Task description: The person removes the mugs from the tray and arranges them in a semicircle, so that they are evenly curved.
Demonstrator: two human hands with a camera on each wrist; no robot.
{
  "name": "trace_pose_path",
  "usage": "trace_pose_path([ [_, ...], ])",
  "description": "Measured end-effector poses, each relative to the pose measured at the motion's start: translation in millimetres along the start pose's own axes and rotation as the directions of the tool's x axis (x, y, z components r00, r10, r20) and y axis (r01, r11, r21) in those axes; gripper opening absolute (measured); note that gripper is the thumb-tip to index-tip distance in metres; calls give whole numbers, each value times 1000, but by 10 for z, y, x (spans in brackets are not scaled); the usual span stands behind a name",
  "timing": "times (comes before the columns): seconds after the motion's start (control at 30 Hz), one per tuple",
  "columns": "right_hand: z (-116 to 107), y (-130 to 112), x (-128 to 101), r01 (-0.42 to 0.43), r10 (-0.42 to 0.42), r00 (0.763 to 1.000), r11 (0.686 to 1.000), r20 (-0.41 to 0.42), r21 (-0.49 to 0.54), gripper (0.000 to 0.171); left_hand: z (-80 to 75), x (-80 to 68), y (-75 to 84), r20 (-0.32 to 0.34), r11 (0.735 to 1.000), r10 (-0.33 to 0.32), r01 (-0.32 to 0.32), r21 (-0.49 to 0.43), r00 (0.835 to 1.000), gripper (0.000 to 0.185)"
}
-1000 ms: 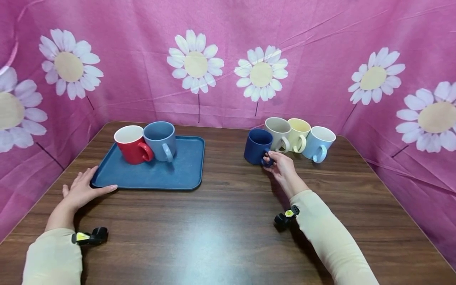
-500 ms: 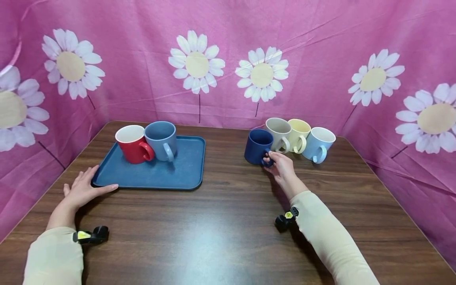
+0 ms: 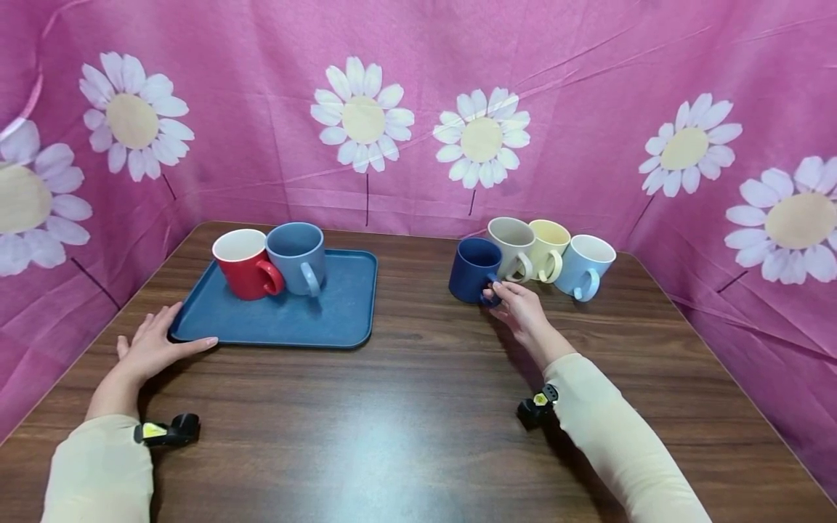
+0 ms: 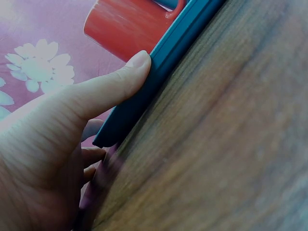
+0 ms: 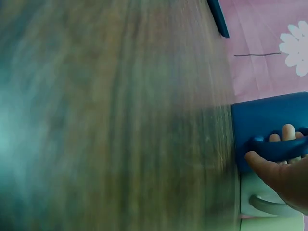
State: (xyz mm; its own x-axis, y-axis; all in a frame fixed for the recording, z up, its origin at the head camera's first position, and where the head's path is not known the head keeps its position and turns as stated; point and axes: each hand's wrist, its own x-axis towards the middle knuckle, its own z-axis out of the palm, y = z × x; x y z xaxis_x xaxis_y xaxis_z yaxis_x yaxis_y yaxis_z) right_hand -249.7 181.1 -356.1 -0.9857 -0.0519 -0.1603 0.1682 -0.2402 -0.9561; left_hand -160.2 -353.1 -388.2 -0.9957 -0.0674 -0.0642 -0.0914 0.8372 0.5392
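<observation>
The right hand [image 3: 523, 309] is curling its fingers [image 5: 288, 132] through the handle of the dark blue mug [image 3: 474, 269], which is standing upright on the counter [image 3: 418, 407] just beside the cream mug [image 3: 511, 244], at the left end of a row with the yellow mug [image 3: 548, 245] and light blue mug [image 3: 586, 263]. The left hand [image 3: 152, 346] is lying flat with fingers spread, its thumb pressing along the near left edge of the blue tray [image 3: 327, 319], which is carrying a red mug [image 3: 240, 264] and a grey-blue mug [image 3: 296, 256]

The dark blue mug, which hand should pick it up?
Probably the right hand: its fingers already curl through the dark blue mug handle. The left hand rests far away against the tray edge.
</observation>
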Motion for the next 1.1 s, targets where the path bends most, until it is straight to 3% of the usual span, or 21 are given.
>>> trace_pose_path([
  [0.17, -30, -28, -37, 0, 2, 999, 999, 38, -38, 6, 0, -3, 7, 9, 1000, -2, 2, -4, 1000, 97],
  [0.7, -181, -109, -208, 31, -17, 997, 983, 78, -183, 33, -9, -8, 22, 8, 1000, -3, 3, -4, 1000, 97],
  [1.1, -215, -64, -348, -64, 84, 991, 980, 101, -187, 42, -22, -3, 1, 9, 1000, -4, 4, -3, 1000, 97],
])
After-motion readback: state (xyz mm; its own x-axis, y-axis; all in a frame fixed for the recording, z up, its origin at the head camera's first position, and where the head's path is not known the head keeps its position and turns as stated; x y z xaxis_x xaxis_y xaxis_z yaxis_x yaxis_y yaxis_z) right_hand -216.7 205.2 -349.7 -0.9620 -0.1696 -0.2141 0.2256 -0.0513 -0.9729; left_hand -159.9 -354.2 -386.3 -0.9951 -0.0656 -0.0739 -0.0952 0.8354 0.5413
